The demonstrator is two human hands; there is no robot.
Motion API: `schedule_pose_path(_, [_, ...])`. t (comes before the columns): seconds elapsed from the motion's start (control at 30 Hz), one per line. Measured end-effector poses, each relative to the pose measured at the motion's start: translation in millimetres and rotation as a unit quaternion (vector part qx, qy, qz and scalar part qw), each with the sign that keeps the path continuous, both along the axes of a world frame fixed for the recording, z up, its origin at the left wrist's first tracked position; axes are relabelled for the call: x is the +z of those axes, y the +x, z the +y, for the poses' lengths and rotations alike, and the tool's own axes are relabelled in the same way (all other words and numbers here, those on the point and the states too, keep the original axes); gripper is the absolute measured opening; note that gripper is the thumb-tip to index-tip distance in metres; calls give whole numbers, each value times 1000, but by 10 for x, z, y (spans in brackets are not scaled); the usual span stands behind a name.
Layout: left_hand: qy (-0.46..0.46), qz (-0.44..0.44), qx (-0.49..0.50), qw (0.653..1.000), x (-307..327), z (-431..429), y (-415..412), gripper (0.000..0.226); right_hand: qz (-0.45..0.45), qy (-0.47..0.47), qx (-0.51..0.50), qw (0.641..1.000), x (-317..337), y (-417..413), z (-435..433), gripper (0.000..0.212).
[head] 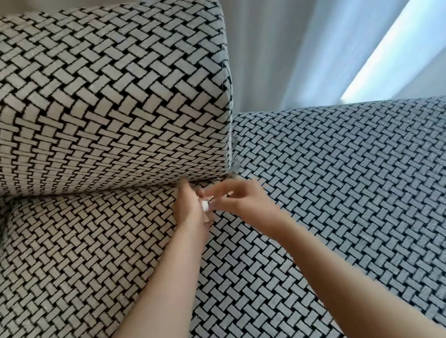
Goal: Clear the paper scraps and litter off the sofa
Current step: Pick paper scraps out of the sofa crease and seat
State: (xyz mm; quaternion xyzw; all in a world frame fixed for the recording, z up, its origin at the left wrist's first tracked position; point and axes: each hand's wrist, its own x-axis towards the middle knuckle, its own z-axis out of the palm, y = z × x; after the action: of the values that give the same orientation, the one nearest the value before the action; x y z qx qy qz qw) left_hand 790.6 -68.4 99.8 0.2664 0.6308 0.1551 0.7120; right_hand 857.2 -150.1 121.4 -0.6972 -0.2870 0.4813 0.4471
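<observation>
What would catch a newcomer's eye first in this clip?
The black-and-white basket-weave sofa fills the frame, its back cushion upper left. At centre, left hand and right hand meet at the crease, a small white paper scrap between them; which holds it is unclear. Pale curtains hang upper right.

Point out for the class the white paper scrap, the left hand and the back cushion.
white paper scrap (pixel 205 206), head view, on its visible white end.
left hand (pixel 189 209), head view, on the middle of the hand.
back cushion (pixel 93 94), head view, on its patterned front face.
</observation>
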Motion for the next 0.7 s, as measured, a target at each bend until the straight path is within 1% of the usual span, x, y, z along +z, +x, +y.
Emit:
schedule_pose_path(0.03, [-7,-20,16,1000,-8,10,-19,43,16,-1,19,1000,-11,-52,-1,19])
schedule_pose_path(0.07, [-19,-42,36,998,6,21,-22,44,29,5,17,999,-23,-112,5,19])
schedule_pose_path(0.13, [-51,-65,56,995,42,46,-15,41,21,14,-48,999,-77,-225,54,13])
schedule_pose_path(0.2, [-73,-60,31,995,94,48,4,37,3,9,-122,992,-106,-263,112,11])
schedule_pose_path(0.23, [-67,-51,9,996,107,54,20,35,5,5,-144,990,-106,-248,133,8])
schedule_pose_path(0.3, [-56,-49,-29,997,96,68,23,33,5,-11,-157,988,-85,-213,157,4])
schedule_pose_path(0.4, [-63,-100,-51,992,121,50,26,37,-25,-36,-168,985,-61,-175,203,10])
schedule_pose_path(0.47, [-58,-120,-56,989,179,5,44,37,-26,-42,-158,986,-46,-160,232,13])
schedule_pose_path(0.53, [-26,-95,-57,994,178,-45,45,41,-8,-44,-100,994,-31,-149,236,20])
schedule_pose_path(0.6, [28,-21,-45,998,109,-65,13,34,23,-38,-64,997,-48,-163,208,22])
schedule_pose_path(0.67, [75,38,-35,996,73,-60,-35,29,44,-29,-94,994,-64,-209,165,20])
schedule_pose_path(0.7, [97,54,-55,992,55,-60,-56,29,45,-26,-119,991,-71,-234,147,19])
